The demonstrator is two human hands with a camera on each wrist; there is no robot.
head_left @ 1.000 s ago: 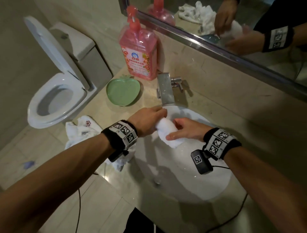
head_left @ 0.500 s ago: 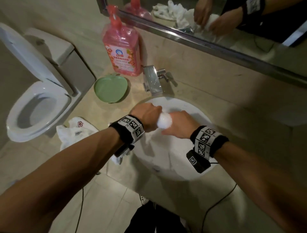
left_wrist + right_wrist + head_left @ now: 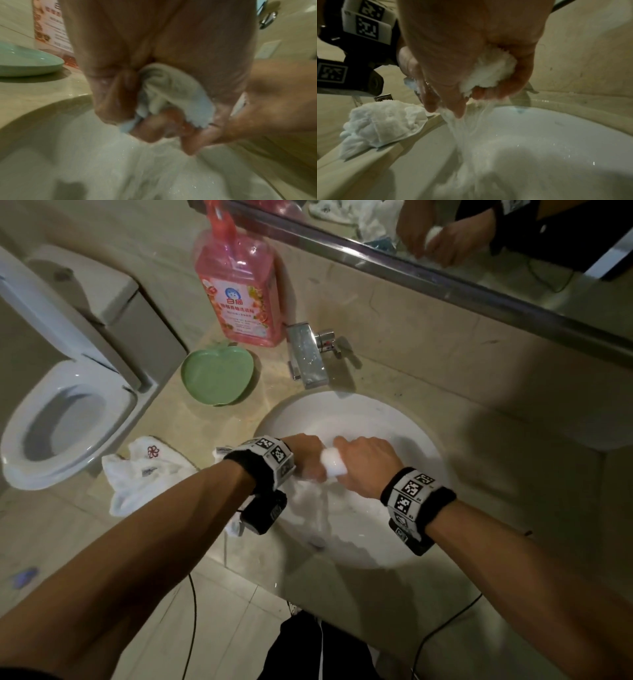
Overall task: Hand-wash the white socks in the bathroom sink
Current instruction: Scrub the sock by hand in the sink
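Observation:
A wet white sock (image 3: 333, 463) is bunched between both hands over the white sink basin (image 3: 404, 426). My left hand (image 3: 306, 455) grips one end of it, fingers curled round the cloth (image 3: 173, 94). My right hand (image 3: 368, 465) squeezes the other end (image 3: 489, 73), and water streams down from it (image 3: 467, 129) into the basin. More white socks (image 3: 144, 474) lie in a heap on the counter left of the sink, also seen as a white bundle (image 3: 383, 121) in the right wrist view.
A pink soap pump bottle (image 3: 239, 289) and a green apple-shaped dish (image 3: 217, 378) stand behind the sink on the left. The chrome tap (image 3: 306, 356) is at the back of the basin. A toilet (image 3: 65, 412) is at far left. A mirror (image 3: 445, 244) runs above.
The hands moved down from the tap toward the near side of the basin and closed tighter on the sock, which went from loosely spread to a small wrung bundle. Water now runs out.

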